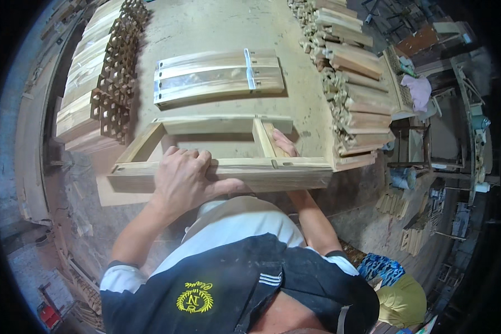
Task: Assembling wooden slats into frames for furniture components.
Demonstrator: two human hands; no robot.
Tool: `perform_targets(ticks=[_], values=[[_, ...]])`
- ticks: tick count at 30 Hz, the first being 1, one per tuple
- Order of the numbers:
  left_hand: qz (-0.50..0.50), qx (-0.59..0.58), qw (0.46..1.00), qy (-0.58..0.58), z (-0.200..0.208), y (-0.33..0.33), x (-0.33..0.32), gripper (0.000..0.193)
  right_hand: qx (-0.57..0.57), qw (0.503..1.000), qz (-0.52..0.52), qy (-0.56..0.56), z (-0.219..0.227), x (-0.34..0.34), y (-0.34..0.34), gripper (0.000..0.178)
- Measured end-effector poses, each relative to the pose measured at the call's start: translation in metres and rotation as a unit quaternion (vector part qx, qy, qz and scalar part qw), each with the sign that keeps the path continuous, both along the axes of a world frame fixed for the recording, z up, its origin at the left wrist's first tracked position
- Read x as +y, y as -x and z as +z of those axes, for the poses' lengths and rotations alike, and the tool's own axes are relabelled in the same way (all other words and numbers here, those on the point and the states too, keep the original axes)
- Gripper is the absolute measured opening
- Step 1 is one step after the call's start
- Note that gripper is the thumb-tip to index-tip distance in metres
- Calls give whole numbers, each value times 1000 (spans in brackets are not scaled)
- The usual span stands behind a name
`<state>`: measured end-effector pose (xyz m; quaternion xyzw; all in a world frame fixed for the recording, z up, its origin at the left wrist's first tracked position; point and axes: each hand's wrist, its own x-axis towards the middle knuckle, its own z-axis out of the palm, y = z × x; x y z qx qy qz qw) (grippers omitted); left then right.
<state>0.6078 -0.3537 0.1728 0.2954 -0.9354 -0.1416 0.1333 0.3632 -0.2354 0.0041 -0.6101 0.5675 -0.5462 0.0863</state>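
A wooden frame (239,173) rests at the near edge of the work table, made of two long rails joined by two crosspieces. My left hand (183,170) is wrapped over its near rail, left of the middle, fingers on top and thumb stretched along the front face. From below the near rail comes my right forearm; my right hand (284,143) lies against the right-hand crosspiece (263,138), partly hidden by the rail. Beyond the frame, several slotted wooden rails (217,78) lie side by side on the table, with a pale strip (249,69) across them.
A high stack of wooden pieces (89,83) with notched ends lines the table's left side. Along the right edge runs a row of piled wooden pieces (356,83). A pink cloth (417,92) hangs farther right. A person in yellow-green clothing (403,300) is at lower right.
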Motion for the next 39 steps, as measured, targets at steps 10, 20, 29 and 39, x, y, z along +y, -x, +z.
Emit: perform_targets(ticks=[10, 20, 29, 39], values=[[-10, 50, 993, 109, 18, 67, -192, 72, 253, 949, -185, -23, 49, -173, 71, 64], [150, 8, 935, 322, -174, 148, -445, 53, -26, 912, -270, -308, -21, -96, 96, 57], [308, 249, 913, -101, -184, 27, -313, 84, -71, 894, -301, -325, -58, -169, 130, 63], [335, 408, 722, -448, -240, -41, -235, 56, -63, 888, -294, -348, -94, -189, 147, 61]])
